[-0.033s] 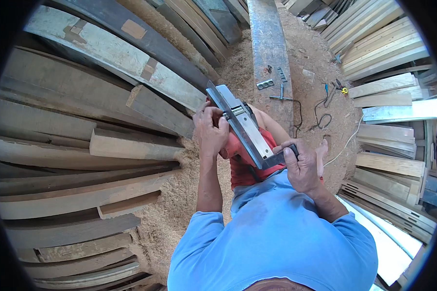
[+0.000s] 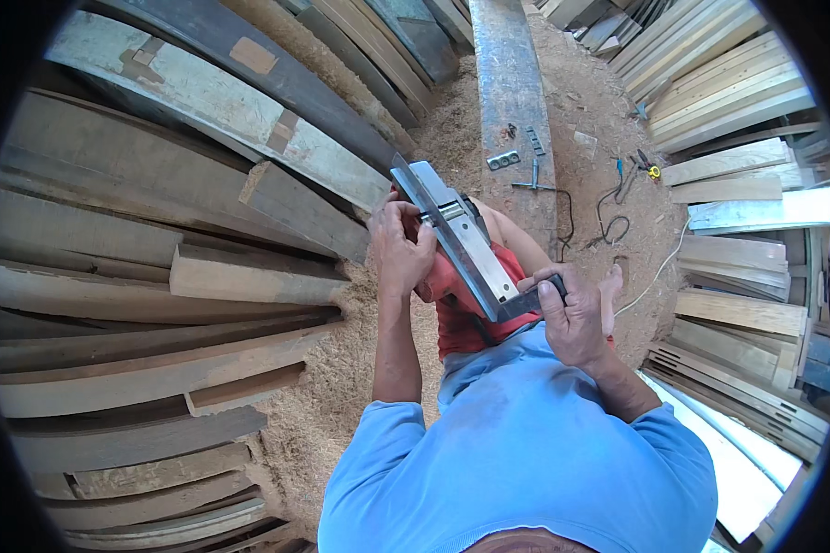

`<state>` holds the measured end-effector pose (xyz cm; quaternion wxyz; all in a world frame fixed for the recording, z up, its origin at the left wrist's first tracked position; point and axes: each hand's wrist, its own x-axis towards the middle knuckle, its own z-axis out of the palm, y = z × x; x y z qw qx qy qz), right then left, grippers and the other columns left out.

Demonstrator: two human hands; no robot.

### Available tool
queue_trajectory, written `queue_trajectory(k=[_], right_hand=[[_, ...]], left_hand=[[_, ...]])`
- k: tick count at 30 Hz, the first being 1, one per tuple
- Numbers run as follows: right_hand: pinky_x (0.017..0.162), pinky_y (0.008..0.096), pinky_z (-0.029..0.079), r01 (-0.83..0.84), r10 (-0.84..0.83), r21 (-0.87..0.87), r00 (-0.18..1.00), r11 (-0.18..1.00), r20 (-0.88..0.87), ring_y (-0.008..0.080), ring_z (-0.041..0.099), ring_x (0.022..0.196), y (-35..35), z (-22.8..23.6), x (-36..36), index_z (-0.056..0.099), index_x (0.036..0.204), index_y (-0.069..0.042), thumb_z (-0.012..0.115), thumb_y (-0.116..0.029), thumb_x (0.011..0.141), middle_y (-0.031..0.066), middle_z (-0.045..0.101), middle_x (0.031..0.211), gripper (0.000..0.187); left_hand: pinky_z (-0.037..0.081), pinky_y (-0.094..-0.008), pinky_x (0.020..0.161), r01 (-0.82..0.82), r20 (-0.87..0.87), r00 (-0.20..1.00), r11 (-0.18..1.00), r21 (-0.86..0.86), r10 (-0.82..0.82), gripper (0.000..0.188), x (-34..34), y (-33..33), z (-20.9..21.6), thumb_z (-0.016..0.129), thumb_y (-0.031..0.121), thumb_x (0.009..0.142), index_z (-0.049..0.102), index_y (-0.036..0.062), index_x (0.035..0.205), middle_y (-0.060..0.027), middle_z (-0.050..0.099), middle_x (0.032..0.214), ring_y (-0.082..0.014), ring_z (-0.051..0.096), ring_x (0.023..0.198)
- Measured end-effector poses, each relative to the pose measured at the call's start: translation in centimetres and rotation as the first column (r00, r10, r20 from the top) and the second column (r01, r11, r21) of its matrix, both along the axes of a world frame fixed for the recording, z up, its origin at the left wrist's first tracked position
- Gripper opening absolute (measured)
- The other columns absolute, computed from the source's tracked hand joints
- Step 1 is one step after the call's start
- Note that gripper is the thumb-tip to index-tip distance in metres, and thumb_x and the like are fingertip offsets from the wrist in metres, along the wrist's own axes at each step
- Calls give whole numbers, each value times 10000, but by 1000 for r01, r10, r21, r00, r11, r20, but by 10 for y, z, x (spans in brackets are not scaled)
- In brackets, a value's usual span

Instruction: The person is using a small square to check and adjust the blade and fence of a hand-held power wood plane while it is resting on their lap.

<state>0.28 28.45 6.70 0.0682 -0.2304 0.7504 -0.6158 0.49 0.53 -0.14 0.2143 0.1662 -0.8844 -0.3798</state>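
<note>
Planer (image 2: 482,255) lies sole-up over the red shorts (image 2: 456,334). The right hand (image 2: 576,318) grips its black end; the left hand (image 2: 403,247) curls beside the cutter drum (image 2: 451,212), its exact hold unclear. Best keep the body braced, fingertips off any edge.

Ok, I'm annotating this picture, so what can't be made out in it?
All in the head view:
Left hand: some fingertips, hidden by the planer.
Right hand: some fingers, hidden by the hand itself.
Planer: underside, hidden by its own body.
Plank: far end, cut off by the top edge.
Small metal pieces on it: fine details, too small.
</note>
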Motion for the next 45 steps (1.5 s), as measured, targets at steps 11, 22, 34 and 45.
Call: queue_trajectory(k=[11,22,34,45], right_hand=[[674,318,546,1,-2,29,1000,1000,26,150,692,735,-2,5,-1,617,1102,8,530,-69,1060,106,747,883,123],[690,336,561,10,-10,50,1000,999,1,192,715,746,-3,4,-2,613,1097,6,532,-68,1060,117,748,888,116],[708,335,580,20,-18,-23,997,1000,78,184,734,773,-5,-5,-2,609,1104,16,526,-47,1057,130,757,898,114],[675,332,571,123,-123,4,991,992,61,180,730,749,3,-10,-16,613,1090,12,545,-73,1060,127,759,887,113]], left_hand=[[482,-410,1031,-81,80,994,980,182,67,183,-6,-3,-6,621,51,917,613,-18,1086,-203,563,1312,-287,588,1207],[438,-482,1095,-70,-51,996,995,74,74,237,1,6,5,543,22,809,741,19,941,-228,642,1303,-371,555,1265],[439,-445,1083,-65,-61,996,992,-112,59,307,3,9,11,514,-21,770,791,50,882,-157,620,1373,-307,529,1214],[411,-454,1103,-95,-21,995,995,-20,94,343,5,3,4,488,57,815,793,43,970,-197,611,1367,-324,526,1233]])
